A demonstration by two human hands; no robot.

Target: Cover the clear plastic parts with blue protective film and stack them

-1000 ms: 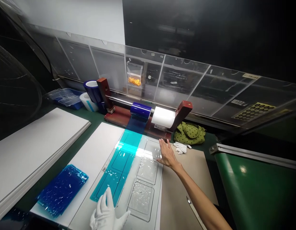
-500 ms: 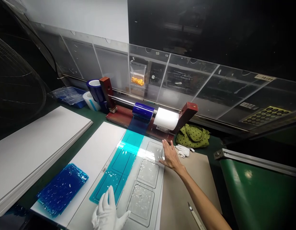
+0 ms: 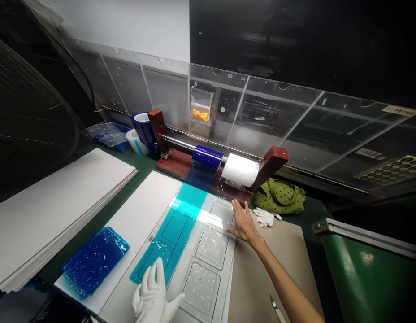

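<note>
Our gloved left hand [image 3: 153,291] and bare right hand [image 3: 244,225] lie open either side of the teal protective film [image 3: 171,244] on the metal jig [image 3: 224,211]; it looks light and limp, best taken by its edge.

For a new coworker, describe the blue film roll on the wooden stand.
At the back of the bench, find the wooden stand with a metal rod. The blue roll sits on that rod, left of the fatter white roll, and only it trails film down the bench.

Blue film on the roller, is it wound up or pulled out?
Pulled out: the blue film leaves its roll and lies spread in a long strip across the white plate.
</note>
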